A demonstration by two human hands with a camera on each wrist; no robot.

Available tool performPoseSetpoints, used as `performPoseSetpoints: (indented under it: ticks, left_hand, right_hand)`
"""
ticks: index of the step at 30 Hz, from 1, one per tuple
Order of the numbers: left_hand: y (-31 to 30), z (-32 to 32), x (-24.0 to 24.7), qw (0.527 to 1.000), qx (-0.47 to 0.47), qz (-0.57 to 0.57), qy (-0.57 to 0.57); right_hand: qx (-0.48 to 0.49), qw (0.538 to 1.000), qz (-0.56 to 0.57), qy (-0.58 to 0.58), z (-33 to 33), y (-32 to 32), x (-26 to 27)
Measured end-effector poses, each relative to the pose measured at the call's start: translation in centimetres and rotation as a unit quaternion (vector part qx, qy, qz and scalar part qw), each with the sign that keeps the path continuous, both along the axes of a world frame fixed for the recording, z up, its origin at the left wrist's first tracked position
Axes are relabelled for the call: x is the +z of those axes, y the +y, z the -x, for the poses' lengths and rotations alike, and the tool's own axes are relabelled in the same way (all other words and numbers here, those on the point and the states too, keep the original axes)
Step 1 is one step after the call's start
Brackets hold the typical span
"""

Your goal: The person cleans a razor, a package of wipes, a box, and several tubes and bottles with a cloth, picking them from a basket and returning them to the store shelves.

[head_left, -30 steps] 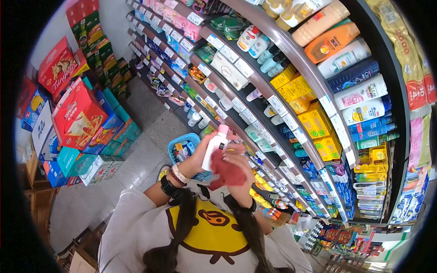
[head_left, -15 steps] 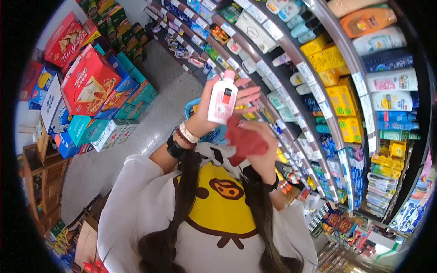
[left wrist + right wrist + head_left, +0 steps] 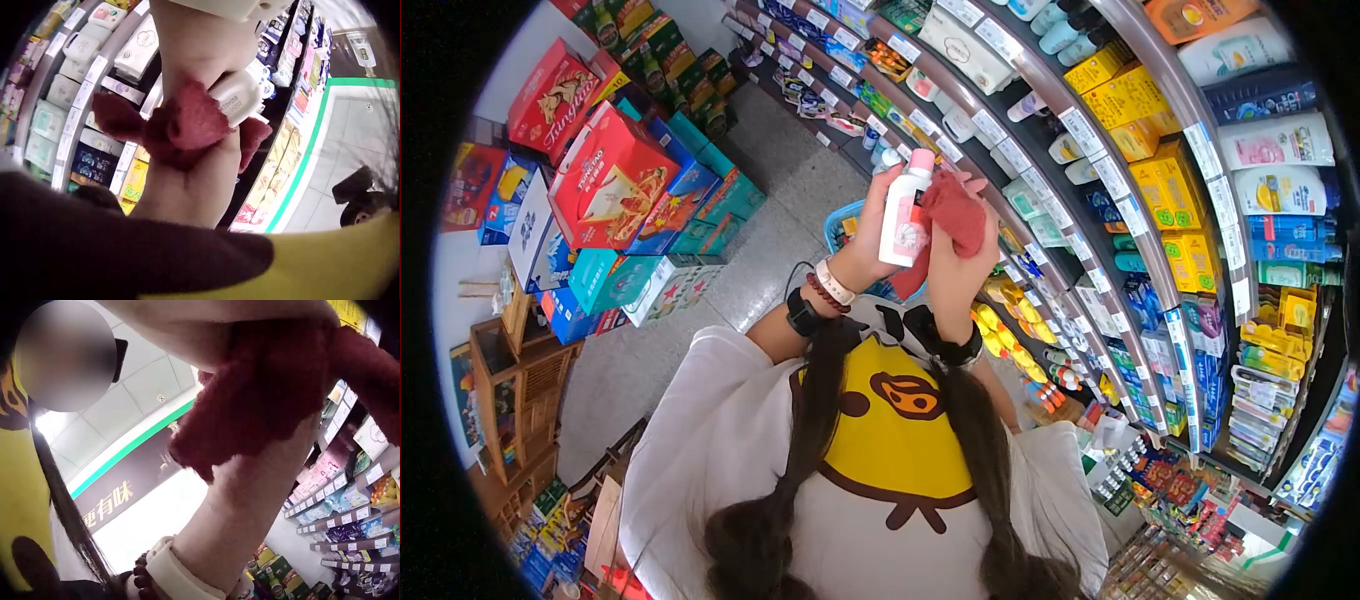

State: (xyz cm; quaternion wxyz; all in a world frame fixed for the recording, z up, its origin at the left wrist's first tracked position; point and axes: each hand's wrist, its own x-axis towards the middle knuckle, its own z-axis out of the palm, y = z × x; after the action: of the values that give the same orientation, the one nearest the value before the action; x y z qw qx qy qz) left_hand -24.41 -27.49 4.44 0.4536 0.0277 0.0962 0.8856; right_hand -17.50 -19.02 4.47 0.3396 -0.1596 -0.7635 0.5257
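Observation:
My left hand (image 3: 866, 240) grips a white lotion bottle (image 3: 905, 218) with a pink cap and a pink-and-red label, tilted slightly in front of my chest. A dark red cloth (image 3: 956, 215) is bunched in my right hand (image 3: 962, 280), against the right side of the bottle. Part of the cloth hangs below, behind the bottle. In the left wrist view, the bottle's white base (image 3: 237, 99) shows beside the cloth (image 3: 194, 119). The cloth (image 3: 250, 406) hides most of the fingers in the right wrist view.
Long shelves (image 3: 1090, 225) of toiletries run along my right. A blue basket (image 3: 836, 226) with goods in it stands on the floor beyond my hands. Stacked beer cartons (image 3: 615, 180) are at the left, above a wooden cabinet (image 3: 500, 390).
The right hand has brought the cloth up from the bottle's base to its side. The left hand's spread fingers have gone behind the cloth. The bottle has turned a little.

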Motion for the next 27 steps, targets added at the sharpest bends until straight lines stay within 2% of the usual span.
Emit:
performPoseSetpoints:
  ticks: [3, 4, 5, 6, 7, 9, 11, 12, 15, 16, 17, 19, 21, 23, 25, 26, 27]
  left_hand:
    - [0.5, -0.2, -2.6, 0.99, 0.077, 0.115, 0.004]
    - [0.7, -0.3, -2.7, 0.992, 0.086, 0.069, -0.054]
    - [1.3, -0.3, -3.2, 0.985, 0.101, 0.106, -0.095]
    - [1.2, -0.5, -3.0, 0.984, 0.117, 0.09, -0.096]
    - [1.5, -0.2, -2.3, 0.974, 0.096, 0.153, -0.133]
    - [0.5, 0.1, -2.7, 0.979, 0.068, 0.16, -0.108]
    - [0.0, 0.3, -3.4, 0.963, 0.09, 0.25, -0.046]
    - [-0.9, 0.5, -3.8, 0.976, 0.056, 0.207, -0.023]
    - [-0.5, 0.0, -2.4, 0.97, 0.104, 0.218, 0.006]
    - [-0.3, -0.1, -2.1, 0.966, 0.102, 0.234, -0.036]
    - [-0.1, 0.0, -3.0, 0.971, 0.092, 0.222, -0.013]
    - [0.9, 0.3, -5.9, 0.977, 0.071, 0.196, 0.031]
    - [0.8, -0.2, -4.6, 0.979, 0.06, 0.195, 0.012]
    - [0.3, 0.2, -3.5, 0.984, 0.03, 0.167, -0.045]
    - [-0.5, 0.3, -3.1, 0.99, 0.021, 0.139, -0.03]
    - [-0.8, 0.5, -3.6, 0.99, 0.013, 0.144, -0.007]
    - [-1.0, 0.5, -4.3, 0.989, 0.001, 0.15, 0.01]
  right_hand:
    - [0.028, 0.987, 0.155, -0.039, 0.1, 0.3, -0.8]
    - [0.008, 0.993, 0.103, -0.054, -0.1, 0.2, -0.5]
    - [0.018, 0.995, 0.061, -0.073, -0.5, 0.7, -1.2]
    - [0.007, 0.999, 0.028, -0.037, -0.8, 0.9, -2.1]
    - [0.013, 1.0, -0.001, -0.019, -1.0, 1.1, -1.8]
    - [0.025, 1.0, 0.005, 0.007, -1.2, 2.0, -0.9]
    - [0.026, 1.0, 0.01, 0.009, -1.4, 3.2, 0.1]
    - [0.039, 0.999, -0.007, 0.01, -1.5, 3.9, 0.8]
    - [0.079, 0.996, -0.05, 0.01, -1.2, 4.3, 2.5]
    - [0.103, 0.992, -0.071, 0.012, -0.9, 4.2, 3.0]
    - [0.127, 0.988, -0.092, 0.013, -0.6, 4.2, 3.4]
    - [0.161, 0.982, -0.1, -0.01, 0.3, 3.5, 3.3]
    - [0.176, 0.979, -0.094, -0.051, 0.9, 3.1, 1.8]
    - [0.151, 0.986, -0.015, -0.072, 0.8, 3.3, -0.2]
    - [0.137, 0.984, 0.042, -0.104, 0.3, 3.8, -1.4]
    - [0.14, 0.986, 0.033, -0.083, 0.3, 4.0, -1.8]
    - [0.113, 0.987, 0.087, -0.072, 0.1, 3.7, -1.9]
